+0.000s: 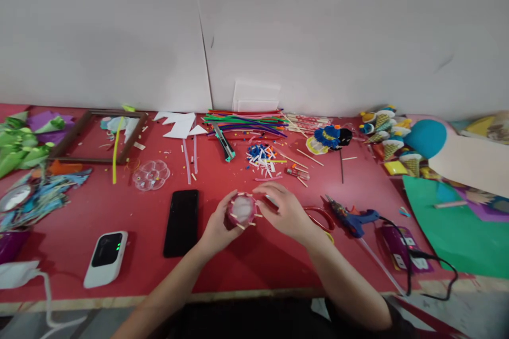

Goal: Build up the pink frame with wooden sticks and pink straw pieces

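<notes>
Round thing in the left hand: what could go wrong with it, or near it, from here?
1. Thin sticks stand out from the edge of the round thing; the right hand, close beside, might bend or loosen one.
2. The glue gun lies to the right of that hand. If it is hot, which I cannot tell, touching its tip could burn.
3. The left hand might squeeze too hard and dent the round thing.

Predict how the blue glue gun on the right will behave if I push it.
The glue gun looks unlikely to roll, lying on its side. Its black cord, crossing the purple box, may tug or swing it. The long translucent stick angling away from it could catch and turn it.
</notes>
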The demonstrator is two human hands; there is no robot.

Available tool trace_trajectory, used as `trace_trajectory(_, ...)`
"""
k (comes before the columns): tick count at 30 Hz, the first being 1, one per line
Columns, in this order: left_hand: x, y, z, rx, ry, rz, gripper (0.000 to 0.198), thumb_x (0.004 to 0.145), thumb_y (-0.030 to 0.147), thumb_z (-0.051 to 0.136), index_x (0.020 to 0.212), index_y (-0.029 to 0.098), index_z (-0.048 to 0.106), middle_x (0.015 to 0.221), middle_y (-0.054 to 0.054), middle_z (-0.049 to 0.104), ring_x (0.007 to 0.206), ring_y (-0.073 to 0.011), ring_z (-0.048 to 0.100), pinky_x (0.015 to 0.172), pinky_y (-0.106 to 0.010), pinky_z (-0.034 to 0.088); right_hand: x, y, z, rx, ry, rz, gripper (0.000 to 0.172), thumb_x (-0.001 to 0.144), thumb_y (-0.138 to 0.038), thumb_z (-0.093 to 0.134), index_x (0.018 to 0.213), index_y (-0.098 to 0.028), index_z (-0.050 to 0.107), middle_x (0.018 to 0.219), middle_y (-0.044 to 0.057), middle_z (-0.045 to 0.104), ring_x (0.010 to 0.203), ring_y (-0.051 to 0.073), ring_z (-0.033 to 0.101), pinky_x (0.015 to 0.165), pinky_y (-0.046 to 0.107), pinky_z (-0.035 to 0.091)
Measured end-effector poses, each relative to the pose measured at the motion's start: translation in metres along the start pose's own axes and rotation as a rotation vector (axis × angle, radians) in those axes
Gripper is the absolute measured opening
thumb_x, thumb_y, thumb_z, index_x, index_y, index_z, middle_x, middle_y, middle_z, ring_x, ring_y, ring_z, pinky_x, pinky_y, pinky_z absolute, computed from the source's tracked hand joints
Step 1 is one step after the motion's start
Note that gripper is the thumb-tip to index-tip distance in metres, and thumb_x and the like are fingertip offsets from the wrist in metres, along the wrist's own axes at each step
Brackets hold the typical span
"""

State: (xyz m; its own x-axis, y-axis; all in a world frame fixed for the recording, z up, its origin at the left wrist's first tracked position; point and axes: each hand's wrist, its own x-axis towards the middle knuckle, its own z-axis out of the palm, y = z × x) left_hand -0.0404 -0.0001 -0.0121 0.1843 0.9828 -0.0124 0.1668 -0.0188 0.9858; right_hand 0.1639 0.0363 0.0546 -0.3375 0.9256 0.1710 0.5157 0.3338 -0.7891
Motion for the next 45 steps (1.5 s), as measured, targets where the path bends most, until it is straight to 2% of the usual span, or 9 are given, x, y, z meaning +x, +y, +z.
trace_trajectory(3, -0.002, 0.004, 0.002, 0.096, -0.024, -0.028, 0.075, 0.076, 0.030, 0.071, 0.143, 0.022, 0.039, 0.135, -0.013, 0.059, 0.118, -0.0266, 0.062, 0.103, -0.043, 0.049, 0.005, -0.008, 0.007, -0.173, -0.019, -0.044, 0.021, 0.088, -0.016, 0.055, 0.106, -0.019, 0.066, 0.110, 0.010, 0.068, 0.105, 0.023, 0.062, 0.094, 0.040, 0.049)
trace_trajectory(7, -0.003, 0.006, 0.004, 0.135, -0.044, -0.037, 0.075, 0.075, 0.030, 0.073, 0.142, 0.022, 0.040, 0.132, -0.013, 0.061, 0.114, -0.0276, 0.064, 0.100, -0.042, 0.051, 0.013, -0.013, 0.020, -0.297, -0.076, 0.071, 0.025, 0.085, -0.011, 0.056, 0.106, -0.019, 0.066, 0.109, 0.009, 0.069, 0.101, 0.023, 0.063, 0.090, 0.037, 0.049)
trace_trajectory(10, -0.003, 0.004, 0.004, 0.107, -0.047, -0.042, 0.075, 0.076, 0.030, 0.073, 0.143, 0.022, 0.040, 0.131, -0.013, 0.062, 0.112, -0.0285, 0.065, 0.097, -0.042, 0.053, 0.016, -0.016, 0.025, -0.319, -0.136, 0.155, 0.025, 0.083, -0.010, 0.058, 0.105, -0.018, 0.067, 0.104, 0.009, 0.070, 0.092, 0.023, 0.066, 0.082, 0.034, 0.050)
trace_trajectory(13, -0.003, 0.004, 0.003, 0.088, -0.039, -0.040, 0.074, 0.076, 0.029, 0.073, 0.142, 0.023, 0.040, 0.135, -0.014, 0.059, 0.116, -0.0292, 0.063, 0.098, -0.042, 0.051, 0.018, -0.016, 0.028, -0.322, -0.148, 0.176, 0.025, 0.084, -0.010, 0.057, 0.105, -0.019, 0.068, 0.104, 0.009, 0.071, 0.088, 0.023, 0.067, 0.077, 0.032, 0.050)
trace_trajectory(26, -0.003, 0.007, 0.002, 0.084, -0.044, -0.036, 0.071, 0.078, 0.030, 0.071, 0.141, 0.023, 0.040, 0.135, -0.013, 0.058, 0.119, -0.0285, 0.061, 0.101, -0.042, 0.049, 0.020, -0.014, 0.028, -0.324, -0.196, 0.167, 0.017, 0.085, -0.011, 0.058, 0.096, -0.017, 0.071, 0.101, 0.010, 0.071, 0.090, 0.023, 0.068, 0.077, 0.031, 0.049)
trace_trajectory(37, -0.005, 0.010, 0.003, 0.029, -0.045, -0.057, 0.069, 0.077, 0.032, 0.072, 0.139, 0.024, 0.042, 0.138, -0.014, 0.054, 0.123, -0.0302, 0.057, 0.105, -0.045, 0.047, 0.017, -0.013, 0.030, -0.236, -0.129, 0.157, 0.016, 0.086, -0.012, 0.057, 0.090, -0.020, 0.070, 0.096, 0.008, 0.072, 0.088, 0.021, 0.067, 0.079, 0.031, 0.049)
trace_trajectory(43, -0.002, 0.008, 0.005, -0.244, 0.023, -0.145, 0.086, 0.077, 0.035, 0.075, 0.145, 0.025, 0.023, 0.126, -0.014, 0.060, 0.109, -0.0271, 0.066, 0.094, -0.043, 0.054, 0.016, -0.003, 0.033, -0.139, -0.038, 0.180, 0.021, 0.084, -0.012, 0.055, 0.098, -0.020, 0.069, 0.101, 0.009, 0.071, 0.090, 0.022, 0.067, 0.083, 0.034, 0.051)
trace_trajectory(45, 0.001, 0.007, 0.002, -0.303, 0.059, -0.142, 0.078, 0.075, 0.037, 0.077, 0.138, 0.024, 0.033, 0.124, -0.013, 0.062, 0.109, -0.0266, 0.065, 0.092, -0.042, 0.054, 0.015, 0.000, 0.033, -0.112, -0.012, 0.198, 0.024, 0.084, -0.014, 0.057, 0.105, -0.018, 0.068, 0.104, 0.011, 0.071, 0.091, 0.023, 0.067, 0.085, 0.037, 0.052)
